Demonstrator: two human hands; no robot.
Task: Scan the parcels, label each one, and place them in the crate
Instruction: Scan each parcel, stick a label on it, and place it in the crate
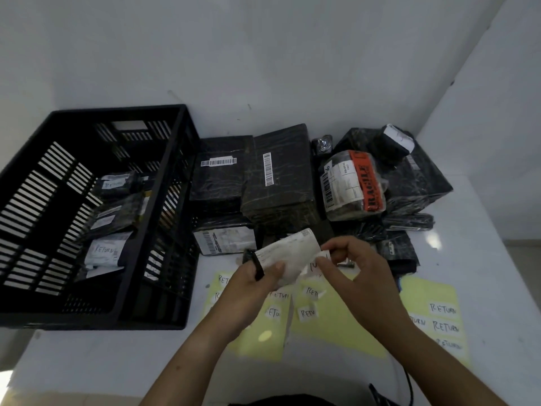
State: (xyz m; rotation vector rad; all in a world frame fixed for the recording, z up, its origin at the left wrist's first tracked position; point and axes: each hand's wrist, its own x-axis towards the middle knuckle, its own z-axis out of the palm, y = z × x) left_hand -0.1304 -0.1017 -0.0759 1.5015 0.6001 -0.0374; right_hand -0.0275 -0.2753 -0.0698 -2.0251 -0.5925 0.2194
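The labelling step is in hand, to judge from how things lie. The left hand (251, 285) grips a small parcel (288, 253) from below, thumb curled over its near edge, with the pale printed face turned up. A small black device (254, 263), probably a scanner, sits on a finger of that hand, though what it is cannot be told for sure. The right hand (354, 265) is narrowed to a pinch, thumb and forefinger holding a white return sticker (317, 262) at the parcel's right-hand end; whether the sticker already touches the wrapping is unclear. Directly beneath both hands lie yellow backing sheets (336, 332) with more handwritten stickers on them. Beyond the hands is a pile of black-wrapped parcels (278, 177), and beyond the right hand one bears an orange fragile tape (370, 186). To the left of the left hand stands the black crate (117, 111), where several labelled parcels (105, 250) lie. The next move likely calls for laying the sticker flat on a bare patch of the parcel, clear of the barcode, and pressing it down with the right fingers while the left hand keeps the parcel steady. After that the parcel wants carrying leftward over the crate's near wall and setting among the others.
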